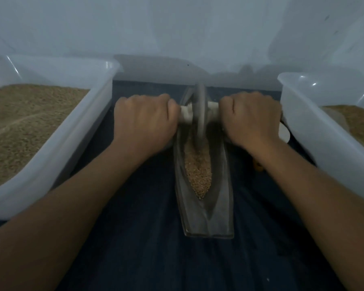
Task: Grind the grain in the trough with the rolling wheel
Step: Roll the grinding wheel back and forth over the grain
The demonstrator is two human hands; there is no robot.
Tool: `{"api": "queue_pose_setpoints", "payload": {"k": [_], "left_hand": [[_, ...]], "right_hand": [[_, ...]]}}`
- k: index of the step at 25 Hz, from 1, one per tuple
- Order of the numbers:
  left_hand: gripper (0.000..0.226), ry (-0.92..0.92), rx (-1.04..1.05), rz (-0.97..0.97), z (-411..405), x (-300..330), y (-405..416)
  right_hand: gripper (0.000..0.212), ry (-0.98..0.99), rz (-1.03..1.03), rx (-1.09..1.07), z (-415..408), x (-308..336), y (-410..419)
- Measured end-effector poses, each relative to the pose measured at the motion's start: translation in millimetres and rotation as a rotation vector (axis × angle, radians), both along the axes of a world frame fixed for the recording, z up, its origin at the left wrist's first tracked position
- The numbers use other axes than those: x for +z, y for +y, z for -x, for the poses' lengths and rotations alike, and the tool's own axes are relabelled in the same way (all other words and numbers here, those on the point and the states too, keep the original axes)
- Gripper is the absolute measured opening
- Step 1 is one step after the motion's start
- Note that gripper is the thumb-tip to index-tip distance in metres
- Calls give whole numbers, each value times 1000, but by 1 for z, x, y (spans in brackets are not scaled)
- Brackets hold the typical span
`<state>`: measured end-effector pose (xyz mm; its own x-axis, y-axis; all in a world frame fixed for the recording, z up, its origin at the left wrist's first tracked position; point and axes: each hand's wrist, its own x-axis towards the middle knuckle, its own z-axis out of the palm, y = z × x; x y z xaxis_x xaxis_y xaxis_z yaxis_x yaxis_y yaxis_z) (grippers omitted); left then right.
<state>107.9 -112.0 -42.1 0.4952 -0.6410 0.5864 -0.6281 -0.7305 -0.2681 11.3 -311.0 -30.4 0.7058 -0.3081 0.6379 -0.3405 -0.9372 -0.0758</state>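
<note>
A long, boat-shaped metal trough [223,198] lies lengthwise on the dark cloth in the middle of the head view. Tan grain [199,171] fills its groove. A grey rolling wheel [200,110] stands upright in the far part of the trough, blurred, with a pale wooden axle handle through its centre. My left hand [143,120] grips the left end of the handle, and my right hand [250,118] grips the right end. Both fists sit close against the wheel, knuckles up.
A white plastic tub [76,131] holding brown grain stands at the left. A second white tub [315,131] with grain stands at the right. A pale wall rises just behind the trough. Dark blue cloth [156,248] covers the surface in front.
</note>
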Motion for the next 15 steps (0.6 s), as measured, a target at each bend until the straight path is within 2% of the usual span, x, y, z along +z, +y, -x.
{"api": "queue_pose_setpoints", "payload": {"k": [2,5,9,12,15], "left_hand": [[20,12,-7,-67,-18,7,-14],[22,26,0,-37,-31,12,-24],[28,53,-15,-6,-8,6,-8],[34,138,-1,183,22,-3,15],[26,90,-44,179,47,-16,37]], "right_hand": [[55,98,42,-41,-20,7,-13],[49,203,131,-55,-30,10,-23],[54,37,-7,-36,-8,4,-5],[42,-41,92,22,29,-2,15],[29,-68,123,89,61,-10,26]]}}
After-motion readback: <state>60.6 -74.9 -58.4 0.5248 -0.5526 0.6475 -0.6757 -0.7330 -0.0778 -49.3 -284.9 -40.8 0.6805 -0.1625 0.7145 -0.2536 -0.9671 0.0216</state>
